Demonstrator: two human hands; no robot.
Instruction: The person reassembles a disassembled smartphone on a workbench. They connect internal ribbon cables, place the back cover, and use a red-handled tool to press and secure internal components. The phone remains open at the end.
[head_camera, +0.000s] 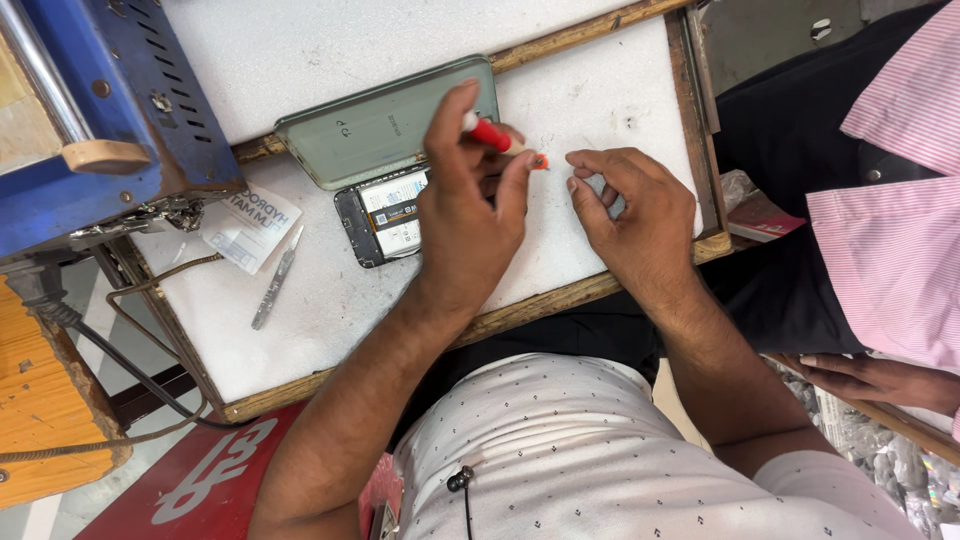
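Over the white board (330, 300), our left hand (465, 220) pinches a red screwdriver (490, 135) between thumb and forefinger, tip pointing right toward the right hand (640, 215). That one rests on the board, fingers curled with thumb against forefinger, and we can't tell whether anything sits between them. The phone (385, 215) lies open-backed just beside the left hand, partly under it, and its green cover (385, 125) lies just above, overlapping its top edge. To do this well, we'd say keep the driver upright on the screw head, press lightly, and steady the phone with the free hand so nothing slips. Counting up: one phone, one cover, one screwdriver, one metal blade tool (275, 280), one paper packet (250, 225), one blue machine (90, 120), plus a neighbour's hand (880, 380) well off right.
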